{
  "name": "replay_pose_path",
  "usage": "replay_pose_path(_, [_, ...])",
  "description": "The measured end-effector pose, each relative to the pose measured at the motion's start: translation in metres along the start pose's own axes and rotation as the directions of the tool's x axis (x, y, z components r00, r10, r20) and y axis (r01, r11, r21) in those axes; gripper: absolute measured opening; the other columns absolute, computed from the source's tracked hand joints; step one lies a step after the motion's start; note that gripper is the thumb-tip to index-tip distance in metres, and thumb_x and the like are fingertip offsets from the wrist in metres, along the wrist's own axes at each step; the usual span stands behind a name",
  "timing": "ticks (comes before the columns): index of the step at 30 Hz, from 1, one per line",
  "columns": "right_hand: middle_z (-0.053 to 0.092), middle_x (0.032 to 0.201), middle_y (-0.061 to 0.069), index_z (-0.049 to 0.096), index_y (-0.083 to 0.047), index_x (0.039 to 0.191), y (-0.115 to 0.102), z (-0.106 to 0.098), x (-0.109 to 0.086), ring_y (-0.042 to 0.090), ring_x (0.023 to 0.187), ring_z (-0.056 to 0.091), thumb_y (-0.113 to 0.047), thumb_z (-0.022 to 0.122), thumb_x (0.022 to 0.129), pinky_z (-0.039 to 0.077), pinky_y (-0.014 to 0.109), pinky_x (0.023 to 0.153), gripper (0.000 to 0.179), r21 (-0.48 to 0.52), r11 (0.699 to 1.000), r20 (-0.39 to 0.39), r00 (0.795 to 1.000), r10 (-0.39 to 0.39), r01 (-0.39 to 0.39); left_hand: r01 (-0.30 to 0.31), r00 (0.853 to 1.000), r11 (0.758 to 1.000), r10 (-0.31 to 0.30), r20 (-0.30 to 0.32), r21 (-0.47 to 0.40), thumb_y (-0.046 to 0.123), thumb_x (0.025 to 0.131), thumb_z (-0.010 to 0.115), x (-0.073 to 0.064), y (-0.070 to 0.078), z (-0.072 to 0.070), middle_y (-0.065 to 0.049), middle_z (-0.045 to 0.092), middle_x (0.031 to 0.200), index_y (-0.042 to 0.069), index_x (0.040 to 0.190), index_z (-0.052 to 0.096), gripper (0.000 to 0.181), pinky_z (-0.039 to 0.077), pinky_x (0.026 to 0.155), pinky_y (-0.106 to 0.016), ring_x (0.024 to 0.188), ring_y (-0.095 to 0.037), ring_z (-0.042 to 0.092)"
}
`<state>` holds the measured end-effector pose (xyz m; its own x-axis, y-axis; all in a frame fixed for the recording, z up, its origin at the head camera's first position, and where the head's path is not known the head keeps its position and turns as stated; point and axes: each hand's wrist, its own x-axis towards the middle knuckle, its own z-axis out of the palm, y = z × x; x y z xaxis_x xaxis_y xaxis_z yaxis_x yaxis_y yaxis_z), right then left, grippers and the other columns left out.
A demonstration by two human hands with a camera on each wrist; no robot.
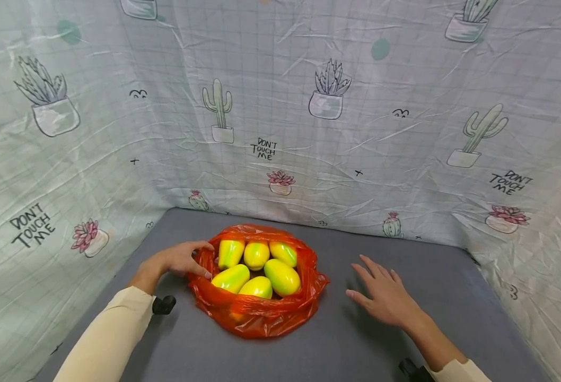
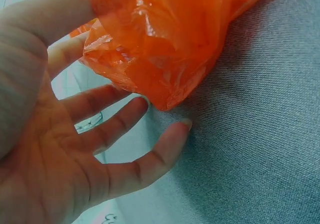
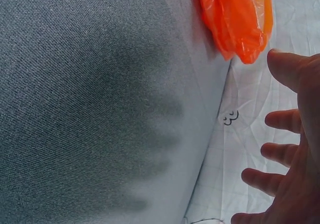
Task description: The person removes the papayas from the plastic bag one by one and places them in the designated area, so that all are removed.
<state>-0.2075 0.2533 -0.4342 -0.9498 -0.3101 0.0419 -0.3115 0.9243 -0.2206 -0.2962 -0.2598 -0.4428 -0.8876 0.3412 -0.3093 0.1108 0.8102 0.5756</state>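
A red plastic bag (image 1: 261,321) sits on the grey table with its mouth spread wide. Several yellow-green mangoes (image 1: 282,277) lie inside it, two rows of them showing. My left hand (image 1: 177,260) holds the bag's left rim, with the thumb at the inner side and the index finger along the edge. In the left wrist view the thumb and index fingertips are hidden by the orange-red film (image 2: 165,38), while the other fingers curve below it. To the right of the bag, my right hand (image 1: 385,294) hovers over the table with fingers spread, holding nothing.
The grey cloth-covered table (image 1: 338,350) stretches around the bag. Pale fabric printed with cacti (image 1: 280,132) hangs behind the table and along both sides. Dark wrist pieces (image 1: 164,305) sit at both sleeves.
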Motion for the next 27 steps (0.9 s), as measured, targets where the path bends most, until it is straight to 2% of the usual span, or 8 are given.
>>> replay_pose_path(3, [0.036,0.167,0.019,0.048,-0.013,0.155,0.002,-0.001,-0.001,0.051,0.144,0.045,-0.046,0.067,0.099,0.027,0.082,0.111,0.068,0.003,1.000,0.000,1.000,0.002,-0.002,0.020,0.999,0.999,-0.018,0.028,-0.048,0.037,0.082,0.087,0.002,0.002,-0.001,-0.020,0.053,0.133,0.013,0.146,0.052,0.077,0.052,0.075,-0.036,0.095,-0.026,0.057])
replay_pose_path(5, [0.036,0.167,0.019,0.048,-0.013,0.155,0.002,-0.001,-0.002,0.051,0.144,0.045,-0.047,0.066,0.099,0.027,0.082,0.111,0.067,0.004,1.000,-0.004,1.000,0.004,-0.004,0.026,0.999,0.997,-0.023,0.039,-0.068,0.036,0.082,0.087,0.003,0.004,-0.002,-0.020,0.052,0.130,0.012,0.146,0.051,0.077,0.049,0.069,-0.031,0.090,-0.023,0.055])
replay_pose_path(7, [0.037,0.167,0.019,0.049,-0.013,0.155,0.002,-0.002,-0.002,0.050,0.144,0.046,-0.047,0.066,0.099,0.027,0.082,0.111,0.067,0.003,1.000,-0.010,1.000,0.003,-0.003,0.033,0.998,0.996,-0.029,0.047,-0.085,0.035,0.082,0.087,0.004,0.005,-0.002,-0.020,0.051,0.130,0.012,0.146,0.051,0.077,0.049,0.066,-0.032,0.088,-0.025,0.057])
replay_pose_path(9, [0.037,0.167,0.019,0.048,-0.014,0.155,0.001,-0.002,-0.001,0.050,0.144,0.046,-0.047,0.066,0.100,0.027,0.082,0.111,0.067,0.007,1.000,-0.013,1.000,-0.003,0.003,0.018,0.999,0.998,-0.016,0.036,-0.061,0.036,0.082,0.087,0.004,0.005,-0.002,-0.020,0.052,0.134,0.012,0.145,0.052,0.076,0.051,0.074,-0.034,0.102,-0.027,0.057])
replay_pose_path(14, [0.036,0.167,0.018,0.047,-0.015,0.156,-0.006,-0.003,0.002,0.048,0.146,0.044,-0.049,0.065,0.100,0.026,0.082,0.112,0.069,0.024,1.000,-0.006,1.000,-0.017,0.017,-0.010,1.000,0.999,0.010,0.020,-0.031,0.037,0.082,0.087,0.002,0.000,0.002,-0.022,0.052,0.142,0.012,0.145,0.053,0.075,0.053,0.096,-0.044,0.118,-0.033,0.053])
replay_pose_path(17, [0.037,0.167,0.018,0.046,-0.015,0.157,-0.011,-0.003,0.005,0.046,0.147,0.043,-0.050,0.065,0.100,0.025,0.081,0.113,0.069,0.030,0.999,-0.003,1.000,-0.023,0.023,0.002,1.000,0.998,0.000,0.021,-0.057,0.037,0.082,0.087,0.000,-0.003,0.004,-0.022,0.052,0.143,0.013,0.146,0.053,0.076,0.053,0.097,-0.046,0.119,-0.034,0.053])
replay_pose_path(23, [0.037,0.167,0.017,0.045,-0.016,0.157,-0.016,-0.001,0.011,0.045,0.148,0.043,-0.051,0.065,0.099,0.026,0.081,0.113,0.071,0.025,0.999,-0.008,0.999,-0.037,0.037,0.004,1.000,0.997,-0.001,0.030,-0.082,0.036,0.082,0.087,0.000,-0.004,0.003,-0.024,0.050,0.143,0.012,0.147,0.050,0.079,0.055,0.091,-0.042,0.117,-0.034,0.053])
replay_pose_path(27, [0.036,0.167,0.017,0.045,-0.017,0.158,-0.020,0.000,0.015,0.044,0.148,0.043,-0.054,0.065,0.098,0.025,0.080,0.114,0.073,0.030,0.999,0.000,0.999,-0.039,0.039,-0.005,0.999,0.997,0.007,0.032,-0.079,0.037,0.082,0.087,0.002,-0.004,0.004,-0.024,0.049,0.146,0.011,0.148,0.050,0.080,0.054,0.096,-0.046,0.120,-0.035,0.052])
